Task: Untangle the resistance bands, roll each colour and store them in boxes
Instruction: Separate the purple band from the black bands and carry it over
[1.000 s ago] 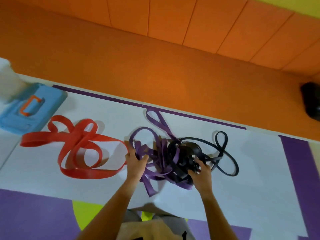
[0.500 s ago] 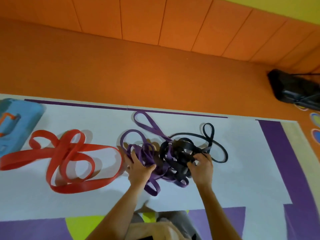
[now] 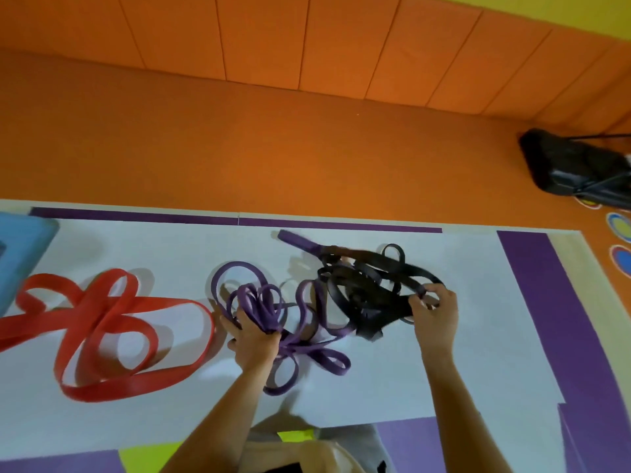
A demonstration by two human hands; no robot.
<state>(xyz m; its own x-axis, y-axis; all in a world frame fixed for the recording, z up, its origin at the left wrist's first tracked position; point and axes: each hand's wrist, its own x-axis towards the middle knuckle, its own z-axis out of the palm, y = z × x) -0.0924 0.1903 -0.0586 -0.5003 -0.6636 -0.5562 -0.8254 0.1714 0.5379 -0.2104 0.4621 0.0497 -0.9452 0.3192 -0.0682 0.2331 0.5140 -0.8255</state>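
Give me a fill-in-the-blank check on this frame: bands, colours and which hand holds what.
1. The left hand grips the ____ band.
2. The right hand pinches a loop of the ____ band.
3. The band lying untouched, left of both hands, is ____.
4. The purple and black bands are still ____ with each other.

Missing words: purple; black; red; tangled

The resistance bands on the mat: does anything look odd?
The purple band and black band are still knotted together between the left hand and right hand. The red band lies apart, unrolled.
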